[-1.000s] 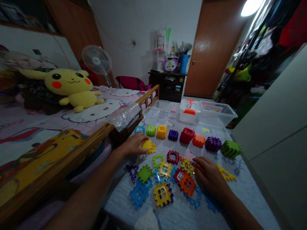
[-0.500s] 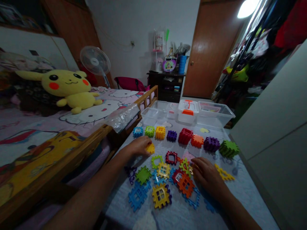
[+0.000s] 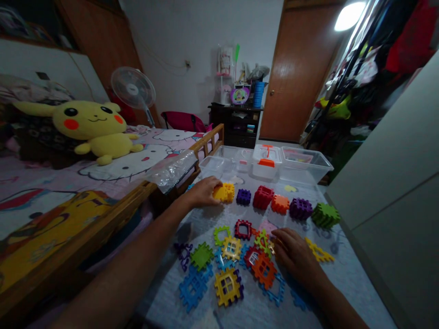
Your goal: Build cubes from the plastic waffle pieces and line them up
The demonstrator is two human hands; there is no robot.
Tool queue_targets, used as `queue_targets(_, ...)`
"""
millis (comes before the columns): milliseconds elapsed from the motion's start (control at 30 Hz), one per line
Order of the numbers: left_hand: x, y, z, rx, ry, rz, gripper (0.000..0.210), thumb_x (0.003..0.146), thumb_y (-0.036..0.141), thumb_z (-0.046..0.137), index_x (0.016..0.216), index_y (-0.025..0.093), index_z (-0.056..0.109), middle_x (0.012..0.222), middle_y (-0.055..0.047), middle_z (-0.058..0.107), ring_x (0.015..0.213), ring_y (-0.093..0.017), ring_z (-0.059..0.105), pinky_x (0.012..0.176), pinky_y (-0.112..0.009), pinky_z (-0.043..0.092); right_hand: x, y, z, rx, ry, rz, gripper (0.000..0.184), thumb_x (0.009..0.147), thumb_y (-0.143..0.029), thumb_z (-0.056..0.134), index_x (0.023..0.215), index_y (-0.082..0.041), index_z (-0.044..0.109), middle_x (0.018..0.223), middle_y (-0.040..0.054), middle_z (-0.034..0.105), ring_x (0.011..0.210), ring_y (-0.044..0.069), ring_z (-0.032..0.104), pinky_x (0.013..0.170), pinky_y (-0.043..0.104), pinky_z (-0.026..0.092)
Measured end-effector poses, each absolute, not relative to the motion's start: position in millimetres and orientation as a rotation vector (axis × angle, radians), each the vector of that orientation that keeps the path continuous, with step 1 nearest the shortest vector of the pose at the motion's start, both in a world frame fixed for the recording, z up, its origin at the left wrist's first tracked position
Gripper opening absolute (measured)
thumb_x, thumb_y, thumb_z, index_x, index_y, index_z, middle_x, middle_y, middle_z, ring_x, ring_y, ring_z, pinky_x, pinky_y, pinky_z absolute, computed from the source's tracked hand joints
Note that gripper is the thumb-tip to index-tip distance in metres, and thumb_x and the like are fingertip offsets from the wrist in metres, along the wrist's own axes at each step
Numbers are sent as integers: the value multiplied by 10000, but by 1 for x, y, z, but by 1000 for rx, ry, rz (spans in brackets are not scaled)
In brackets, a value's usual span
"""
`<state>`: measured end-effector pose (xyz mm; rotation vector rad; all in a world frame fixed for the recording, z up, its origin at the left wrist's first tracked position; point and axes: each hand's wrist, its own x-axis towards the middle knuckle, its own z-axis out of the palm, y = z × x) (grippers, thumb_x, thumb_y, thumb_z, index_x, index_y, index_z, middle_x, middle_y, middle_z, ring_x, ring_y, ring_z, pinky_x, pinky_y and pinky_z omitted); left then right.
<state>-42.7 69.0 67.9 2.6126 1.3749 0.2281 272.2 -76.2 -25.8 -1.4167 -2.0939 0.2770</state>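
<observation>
My left hand (image 3: 205,192) is closed on a flat yellow building piece (image 3: 217,193), holding it against the left side of the yellow stack (image 3: 229,192). My right hand (image 3: 297,253) rests on the cloth at the right edge of the loose pieces, fingers loosely stretched out and partly hidden. Near its fingertips lie a lime-green piece (image 3: 262,242) and an orange window piece (image 3: 265,270). A green square (image 3: 202,256), a blue window piece (image 3: 192,288) and a yellow window piece (image 3: 227,287) lie nearer me. A yellow triangular frame (image 3: 318,251) is right of my right hand.
Stacks in purple (image 3: 243,197), red (image 3: 263,197), orange (image 3: 280,204), dark purple (image 3: 301,208) and green (image 3: 325,215) form a row. Behind stand clear plastic boxes (image 3: 305,167). A wooden bed rail (image 3: 137,201) borders the table's left side.
My left hand has moved away from me and slightly right, bringing the yellow piece to the yellow stack. It now covers the lime-green stack. My right hand stays nearly in place.
</observation>
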Motion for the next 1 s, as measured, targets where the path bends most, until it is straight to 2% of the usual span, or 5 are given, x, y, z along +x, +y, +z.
queue_targets(233,-15,118,73,2646,1302,130,461,678,266,716,1110,152,600,1142,-86,610,1036,-231,571,914,-303,439,273,-77,-25,-1448,-2073,284,234,903,-240,484,1060,-187,650,1045,107,678,950,232,641,827,370,525)
queue_targets(567,-14,138,63,2614,1291,-118,493,676,276,727,1142,179,599,1197,-84,617,1096,-243,551,964,-326,407,273,-77,-26,-1452,-2095,281,239,903,-227,481,1068,-182,647,1048,108,677,948,227,639,830,372,527)
queue_targets(767,-18,114,77,2699,1290,70,762,658,308,774,1334,180,446,1404,-122,469,1302,-275,403,1094,-381,321,273,-77,-26,-1431,-2081,261,241,891,-227,493,1067,-178,650,1046,111,678,949,229,642,828,369,531)
queue_targets(900,-26,68,81,2748,1199,320,581,771,304,684,1298,199,466,1362,-95,506,1289,-240,427,1110,-379,318,272,-77,-24,-1411,-2075,253,237,901,-244,487,1058,-181,653,1039,112,679,947,230,643,822,369,535)
queue_targets(1000,-38,31,68,2649,1142,253,398,853,236,574,1245,230,505,1317,-72,557,1240,-207,492,1080,-362,363,271,-78,-22,-1403,-2079,254,242,915,-256,475,1064,-182,651,1049,114,678,958,232,639,835,377,530)
